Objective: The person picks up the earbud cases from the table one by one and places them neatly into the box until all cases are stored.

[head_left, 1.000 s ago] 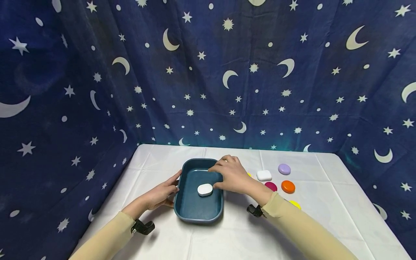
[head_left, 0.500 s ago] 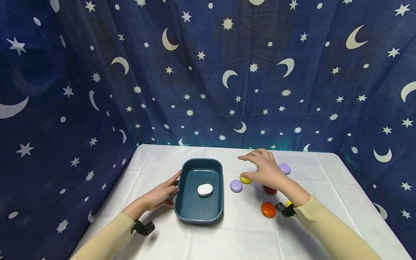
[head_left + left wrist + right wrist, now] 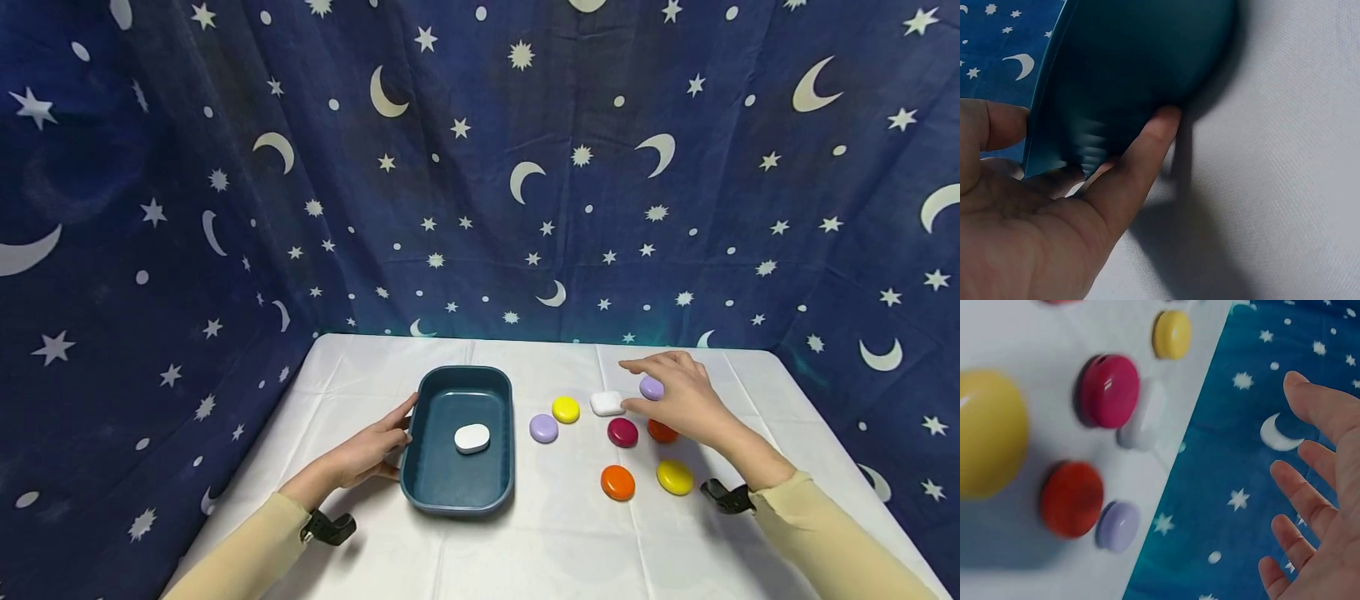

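Observation:
My left hand (image 3: 367, 454) lies against the left wall of a dark teal rectangular tray (image 3: 457, 500). In the left wrist view its extended fingertips (image 3: 1163, 125) touch the tray's outer side. Inside the tray sits a white rounded oblong piece (image 3: 472, 438). My right hand (image 3: 686, 400) hovers over the far right group of glossy rounded pieces, fingers spread and holding nothing. Close to its thumb is a white rounded rectangular piece (image 3: 607, 404). A lilac round piece (image 3: 652, 387) shows between thumb and fingers, and a red-orange one (image 3: 662, 431) is partly hidden under the hand.
Between tray and right hand lie a lilac piece (image 3: 543, 428), a yellow piece (image 3: 566, 409) and a crimson piece (image 3: 622, 432). Nearer are an orange piece (image 3: 618, 482) and a larger yellow one (image 3: 675, 477). A starry curtain (image 3: 480, 208) rises behind the white-covered table (image 3: 375, 358).
My right hand has moved away from the white piece in the tray, rightward across the table to the far right pieces. The left hand and tray have stayed in place.

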The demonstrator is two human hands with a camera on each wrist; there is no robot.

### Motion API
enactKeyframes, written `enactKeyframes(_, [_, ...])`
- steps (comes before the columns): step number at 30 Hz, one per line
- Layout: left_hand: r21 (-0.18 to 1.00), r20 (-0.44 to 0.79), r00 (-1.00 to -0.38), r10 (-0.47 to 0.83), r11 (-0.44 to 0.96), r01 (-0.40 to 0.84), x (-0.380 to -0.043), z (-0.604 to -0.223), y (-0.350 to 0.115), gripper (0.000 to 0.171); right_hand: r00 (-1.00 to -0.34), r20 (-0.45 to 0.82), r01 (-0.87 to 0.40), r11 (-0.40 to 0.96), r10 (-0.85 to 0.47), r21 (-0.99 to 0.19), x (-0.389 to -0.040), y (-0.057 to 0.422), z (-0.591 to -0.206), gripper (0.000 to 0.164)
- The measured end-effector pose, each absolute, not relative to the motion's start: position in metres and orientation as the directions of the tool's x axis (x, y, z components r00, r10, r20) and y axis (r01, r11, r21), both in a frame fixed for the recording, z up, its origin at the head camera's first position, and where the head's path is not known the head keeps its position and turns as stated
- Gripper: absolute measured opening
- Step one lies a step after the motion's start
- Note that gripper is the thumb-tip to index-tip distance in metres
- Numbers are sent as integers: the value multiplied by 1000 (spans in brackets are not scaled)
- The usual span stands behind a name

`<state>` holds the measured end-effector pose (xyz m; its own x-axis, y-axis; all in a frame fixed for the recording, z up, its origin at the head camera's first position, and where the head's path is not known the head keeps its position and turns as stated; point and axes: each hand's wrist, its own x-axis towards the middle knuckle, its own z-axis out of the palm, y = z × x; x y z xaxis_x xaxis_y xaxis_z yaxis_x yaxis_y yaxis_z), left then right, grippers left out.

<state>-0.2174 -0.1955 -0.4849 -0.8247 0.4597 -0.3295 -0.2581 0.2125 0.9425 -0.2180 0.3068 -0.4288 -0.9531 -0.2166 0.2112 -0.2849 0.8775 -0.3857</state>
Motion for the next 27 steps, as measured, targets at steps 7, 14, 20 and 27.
enactKeyframes(7, [944,-325,-823,466,209,-255,-218,-486,-197,78,-957,214,-267,879,-195,-395,-208,337,-447,63])
enactKeyframes(14, [942,-330,-823,462,215,-257,-217,-485,-197,78,-976,138,-212,876,-168,-433,-203,358,-465,63])
enactKeyframes(20, [942,-333,-824,458,208,-265,-217,-485,-196,77,-988,70,-154,889,-137,-431,-204,367,-481,70])
enactKeyframes(27, [941,-336,-824,455,204,-272,-217,-485,-196,78,-995,-16,-79,887,-97,-456,-207,372,-493,76])
